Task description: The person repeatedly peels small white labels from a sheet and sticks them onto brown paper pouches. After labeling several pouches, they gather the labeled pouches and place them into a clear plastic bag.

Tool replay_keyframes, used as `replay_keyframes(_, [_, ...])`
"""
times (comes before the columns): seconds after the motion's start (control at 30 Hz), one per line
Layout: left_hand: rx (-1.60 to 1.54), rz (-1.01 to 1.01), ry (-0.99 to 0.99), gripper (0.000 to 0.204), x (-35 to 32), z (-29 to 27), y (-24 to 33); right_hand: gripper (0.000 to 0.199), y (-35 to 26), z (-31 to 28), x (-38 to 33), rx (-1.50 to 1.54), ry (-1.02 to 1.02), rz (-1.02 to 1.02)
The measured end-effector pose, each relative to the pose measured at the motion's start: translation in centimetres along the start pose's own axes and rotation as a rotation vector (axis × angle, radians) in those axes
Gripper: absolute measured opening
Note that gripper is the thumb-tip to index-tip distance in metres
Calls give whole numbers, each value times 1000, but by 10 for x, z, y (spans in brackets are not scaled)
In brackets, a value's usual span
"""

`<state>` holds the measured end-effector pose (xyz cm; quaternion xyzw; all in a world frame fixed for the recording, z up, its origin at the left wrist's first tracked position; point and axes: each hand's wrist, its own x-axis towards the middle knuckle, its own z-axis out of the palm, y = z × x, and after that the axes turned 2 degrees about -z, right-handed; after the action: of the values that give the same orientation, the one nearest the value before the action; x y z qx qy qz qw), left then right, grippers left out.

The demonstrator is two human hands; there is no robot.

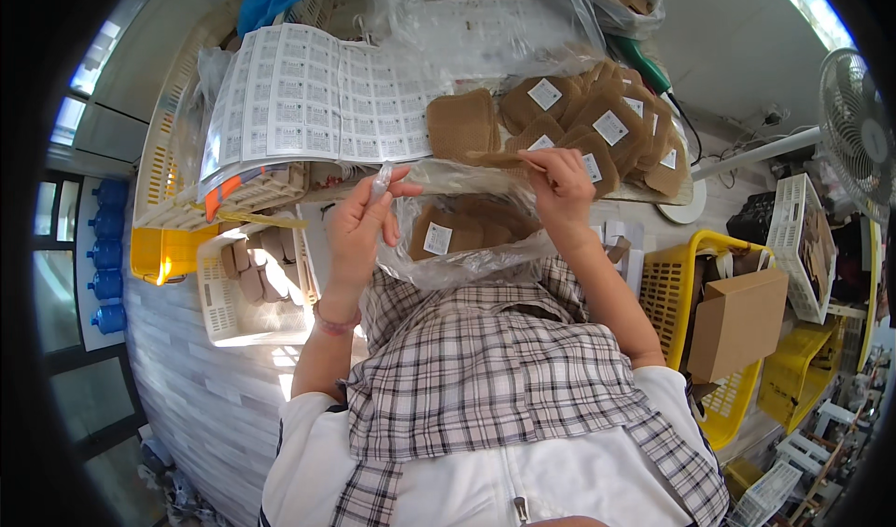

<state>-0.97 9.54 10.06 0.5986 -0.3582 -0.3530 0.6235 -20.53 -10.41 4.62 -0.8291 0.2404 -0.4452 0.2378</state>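
A clear plastic bag lies open on my lap, with several brown mesh pads inside; one shows a white label. My left hand is at the bag's left rim, thumb and forefinger pinching clear film while the other fingers stay loosely curled. Over the bag's right side, my right hand pinches a thin brown mesh pad, seen nearly edge-on. Just beyond, a heap of brown mesh pads with white labels covers the table's right part, beside a stack of pads showing no label.
Sheets of printed labels rest on a crate at the left. A white basket of brown pieces stands on the floor. To my right are a yellow basket holding a cardboard box, and a fan.
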Motion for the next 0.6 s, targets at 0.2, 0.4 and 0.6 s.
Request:
replay_keyframes(0.2, [-48,-52,-5,35,-5,-1,-10,31,-2,-48,-9,-410,191,-364])
replay_keyframes(0.4, [-73,-66,-33,35,-5,6,-12,43,33,-47,-43,-546,-209,-46])
replay_keyframes(0.6, [-81,-54,-32,35,-7,4,-15,66,44,-70,-5,-426,-303,-65])
